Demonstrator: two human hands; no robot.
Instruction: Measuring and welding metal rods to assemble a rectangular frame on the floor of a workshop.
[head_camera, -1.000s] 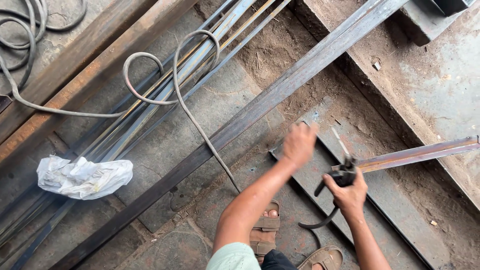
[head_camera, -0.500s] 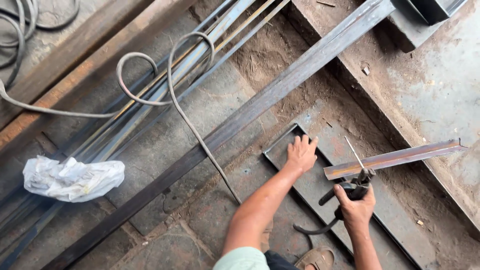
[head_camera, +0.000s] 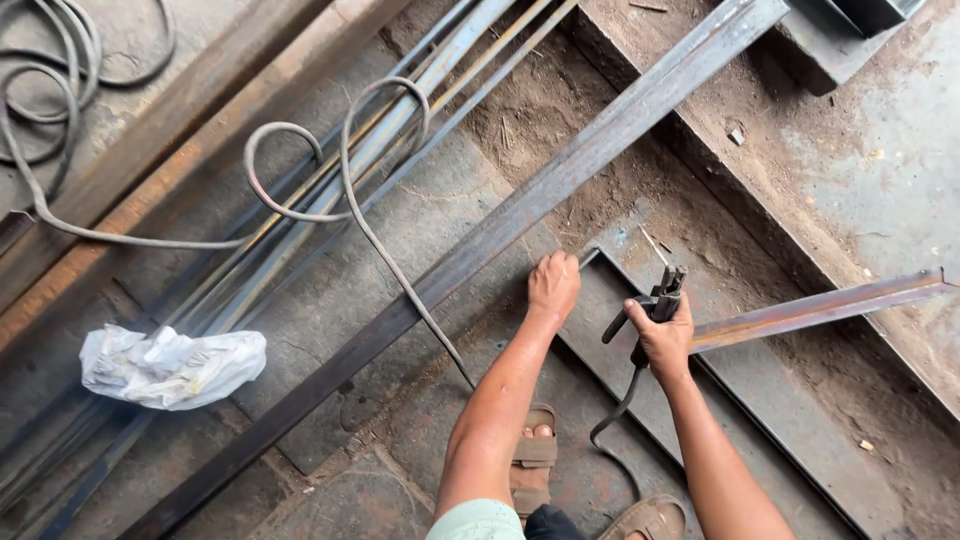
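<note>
My left hand (head_camera: 553, 285) rests on the near corner of a flat steel channel frame (head_camera: 700, 400) lying on the ground, fingers curled over its edge. My right hand (head_camera: 660, 335) grips a welding electrode holder (head_camera: 655, 305) with a thin rod (head_camera: 655, 247) sticking up from its jaws. A black cable (head_camera: 615, 420) hangs down from the holder. A rusty angle bar (head_camera: 830, 305) runs from beside my right hand out to the right. A long dark steel bar (head_camera: 500, 230) lies diagonally just left of my left hand.
Several thin steel bars and strips (head_camera: 330, 200) lie diagonally at left, with a grey cable (head_camera: 300, 190) looping over them. A crumpled white plastic bag (head_camera: 170, 365) sits at lower left. A concrete slab (head_camera: 860, 130) fills the upper right. My sandalled feet (head_camera: 535, 455) stand below.
My left hand came down from the air onto the channel frame's corner and shifted left along it. My right hand with the holder has risen slightly.
</note>
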